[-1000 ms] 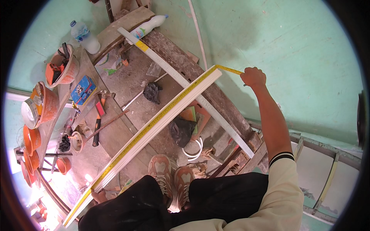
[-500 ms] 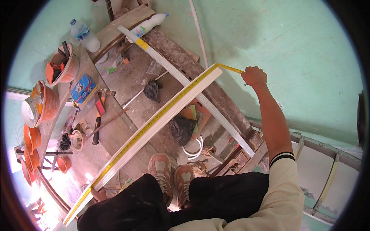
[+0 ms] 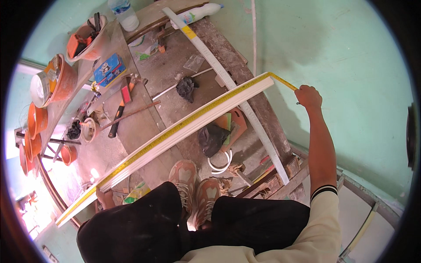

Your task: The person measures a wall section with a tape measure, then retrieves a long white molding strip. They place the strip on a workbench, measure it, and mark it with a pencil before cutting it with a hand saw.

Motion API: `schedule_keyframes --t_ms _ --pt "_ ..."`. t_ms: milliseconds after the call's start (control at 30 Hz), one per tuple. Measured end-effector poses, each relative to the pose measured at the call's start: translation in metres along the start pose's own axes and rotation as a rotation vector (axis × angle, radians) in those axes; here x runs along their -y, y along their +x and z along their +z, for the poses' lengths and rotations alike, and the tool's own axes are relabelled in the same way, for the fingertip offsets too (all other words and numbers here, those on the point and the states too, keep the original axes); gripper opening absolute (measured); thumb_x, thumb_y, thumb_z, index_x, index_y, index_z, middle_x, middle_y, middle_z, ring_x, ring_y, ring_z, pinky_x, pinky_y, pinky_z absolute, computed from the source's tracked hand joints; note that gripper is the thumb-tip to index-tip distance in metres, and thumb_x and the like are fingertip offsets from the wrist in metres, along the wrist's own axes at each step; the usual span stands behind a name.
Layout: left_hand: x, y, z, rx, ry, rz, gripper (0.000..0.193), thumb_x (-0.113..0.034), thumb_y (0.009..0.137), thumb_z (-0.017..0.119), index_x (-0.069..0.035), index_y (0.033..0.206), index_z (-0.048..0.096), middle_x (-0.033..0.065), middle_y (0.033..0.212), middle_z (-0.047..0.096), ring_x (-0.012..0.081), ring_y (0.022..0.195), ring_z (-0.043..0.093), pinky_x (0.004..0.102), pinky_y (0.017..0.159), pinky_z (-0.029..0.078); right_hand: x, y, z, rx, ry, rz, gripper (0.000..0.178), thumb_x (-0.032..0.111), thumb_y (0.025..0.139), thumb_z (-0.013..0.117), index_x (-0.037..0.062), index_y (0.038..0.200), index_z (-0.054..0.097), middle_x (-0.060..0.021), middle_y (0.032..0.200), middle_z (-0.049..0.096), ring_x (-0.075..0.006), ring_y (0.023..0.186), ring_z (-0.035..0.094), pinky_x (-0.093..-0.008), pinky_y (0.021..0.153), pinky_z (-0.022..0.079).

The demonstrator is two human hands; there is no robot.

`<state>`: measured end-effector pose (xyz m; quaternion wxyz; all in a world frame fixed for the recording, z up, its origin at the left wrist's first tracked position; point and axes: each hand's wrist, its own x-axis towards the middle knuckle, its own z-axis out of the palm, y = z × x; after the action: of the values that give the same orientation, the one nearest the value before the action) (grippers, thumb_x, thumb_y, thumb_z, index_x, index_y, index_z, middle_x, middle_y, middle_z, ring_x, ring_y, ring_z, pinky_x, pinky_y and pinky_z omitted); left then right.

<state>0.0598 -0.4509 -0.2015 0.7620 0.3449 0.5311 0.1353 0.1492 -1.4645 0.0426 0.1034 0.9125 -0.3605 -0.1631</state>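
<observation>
A long white grooved strip (image 3: 180, 138) slants across the view, above my knees. Along its upper face lies a yellow tape measure blade (image 3: 173, 129). My left hand (image 3: 105, 199) grips the strip near its lower left end, with the thumb by the tape. At the strip's far right end the blade bends over and runs down to my right hand (image 3: 309, 96), whose closed fingers hold it in front of the green wall. A small dark bit sticks out beneath those fingers. No tape case shows.
A grey metal straightedge (image 3: 228, 79) crosses beneath the strip on a dusty wooden platform. To the left lie a hammer (image 3: 117, 115), a blue box (image 3: 109, 70) and several orange buckets (image 3: 61, 83). A black plastic bag (image 3: 212, 139) is beyond my shoes (image 3: 183, 182).
The surroundings have shifted right and up in the view. The strip lies at a flatter slant, and both hands keep their hold.
</observation>
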Motion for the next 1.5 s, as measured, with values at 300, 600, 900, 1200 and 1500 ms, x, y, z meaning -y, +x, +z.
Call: schedule_keyframes --t_ms 300,600,900,1200,1500 --pt "0.007 -0.02 0.011 -0.136 -0.048 0.034 0.027 -0.025 0.099 0.057 -0.006 0.117 0.065 0.0117 0.111 0.071 0.0289 0.1 0.071 0.047 0.087 0.06 0.003 0.0 -0.002 0.0 0.002 -0.015 0.035 0.034 0.087 0.054 0.012 0.105 0.073 -0.0167 0.108 0.071 -0.0378 0.105 0.068 -0.049 0.088 0.055" --pt "0.008 -0.014 0.006 -0.07 -0.069 0.027 0.027 -0.026 0.099 0.057 -0.008 0.117 0.066 0.0106 0.11 0.072 0.0277 0.099 0.071 0.0459 0.086 0.061 0.001 -0.001 -0.003 0.013 0.003 -0.011 0.035 0.035 0.087 0.054 0.013 0.106 0.073 -0.0162 0.112 0.07 -0.0377 0.106 0.067 -0.0492 0.088 0.055" --pt "0.009 -0.013 0.007 -0.058 -0.042 0.039 0.033 -0.028 0.101 0.052 -0.007 0.124 0.06 0.0112 0.12 0.068 0.0304 0.111 0.067 0.0499 0.096 0.056 0.001 -0.003 -0.004 0.026 0.015 0.0 0.034 0.035 0.087 0.053 0.0142 0.104 0.073 -0.0153 0.11 0.071 -0.0361 0.105 0.067 -0.0485 0.087 0.055" --pt "0.01 -0.022 0.011 -0.126 -0.025 0.097 0.034 -0.028 0.101 0.051 -0.007 0.128 0.057 0.0119 0.122 0.067 0.0321 0.112 0.066 0.0535 0.094 0.056 0.001 0.002 -0.001 0.039 -0.013 -0.001 0.035 0.036 0.087 0.052 0.0153 0.106 0.073 -0.0138 0.11 0.071 -0.0353 0.104 0.068 -0.0482 0.087 0.055" --pt "0.012 -0.023 0.014 -0.082 -0.025 0.077 0.033 -0.029 0.102 0.05 -0.008 0.126 0.059 0.0113 0.121 0.067 0.0311 0.112 0.066 0.0522 0.094 0.056 0.001 0.0 -0.003 0.045 0.0 -0.005 0.034 0.035 0.086 0.052 0.0158 0.104 0.073 -0.0139 0.108 0.072 -0.0355 0.103 0.068 -0.048 0.086 0.055"
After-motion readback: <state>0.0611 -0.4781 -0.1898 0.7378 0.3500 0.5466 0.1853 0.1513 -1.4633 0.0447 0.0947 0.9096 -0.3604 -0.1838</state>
